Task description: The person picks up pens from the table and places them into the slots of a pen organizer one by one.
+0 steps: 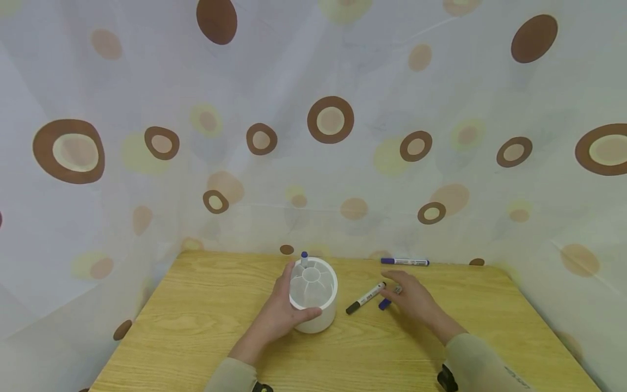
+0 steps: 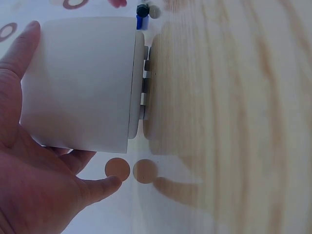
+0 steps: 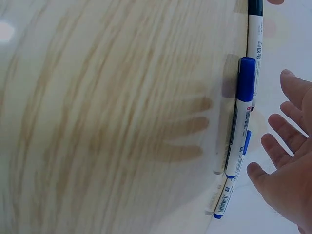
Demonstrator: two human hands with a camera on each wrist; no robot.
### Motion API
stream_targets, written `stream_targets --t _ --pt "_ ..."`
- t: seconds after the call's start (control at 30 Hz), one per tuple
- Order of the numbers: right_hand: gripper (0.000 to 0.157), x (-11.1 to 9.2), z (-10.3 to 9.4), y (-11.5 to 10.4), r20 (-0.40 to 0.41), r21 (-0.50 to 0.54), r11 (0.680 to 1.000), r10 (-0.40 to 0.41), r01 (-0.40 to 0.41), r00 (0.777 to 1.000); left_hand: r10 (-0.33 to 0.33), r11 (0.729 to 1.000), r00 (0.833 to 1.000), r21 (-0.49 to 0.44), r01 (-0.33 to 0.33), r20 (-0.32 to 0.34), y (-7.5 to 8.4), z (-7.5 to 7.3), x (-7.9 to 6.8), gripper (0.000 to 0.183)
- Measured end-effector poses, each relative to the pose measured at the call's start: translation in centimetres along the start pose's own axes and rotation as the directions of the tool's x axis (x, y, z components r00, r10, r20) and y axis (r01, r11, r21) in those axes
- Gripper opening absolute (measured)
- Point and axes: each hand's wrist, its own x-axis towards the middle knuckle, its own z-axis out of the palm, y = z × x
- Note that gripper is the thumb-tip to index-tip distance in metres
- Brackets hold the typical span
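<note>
A pale sheet (image 1: 294,65) printed with brown ovals backs the space behind a light wood-grain worktop (image 1: 215,305), where a white round pen organiser (image 1: 320,324) stands left of 3 loose markers, with 1 blue-ended marker (image 1: 304,259) upright in it. The left hand (image 1: 276,316) has its grip wrapped round the organiser's side, while the right hand's (image 1: 413,298) grip is spread over the near blue-capped marker (image 1: 386,303), beside the black-capped marker (image 1: 366,298); the far blue-capped marker (image 1: 404,262) lies at the back. The step in hand looks like reaching for the near blue-capped marker, probably calling for thumb and fingers to pinch it
</note>
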Motion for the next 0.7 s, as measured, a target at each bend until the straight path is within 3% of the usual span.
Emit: stream_targets --t 0.37,0.7 --pt "0.043 0.3 0.9 1.2 -0.086 -0.091 0.994 -0.065 0.058 0.994 0.007 1.000 1.000 -0.004 -0.007 0.004 0.1 -0.1 -0.2 0.126" --pt "0.040 0.6 1.8 1.7 -0.104 -0.058 0.997 -0.055 0.049 0.993 -0.001 1.000 1.000 -0.001 0.001 0.006 0.1 -0.1 -0.2 0.128"
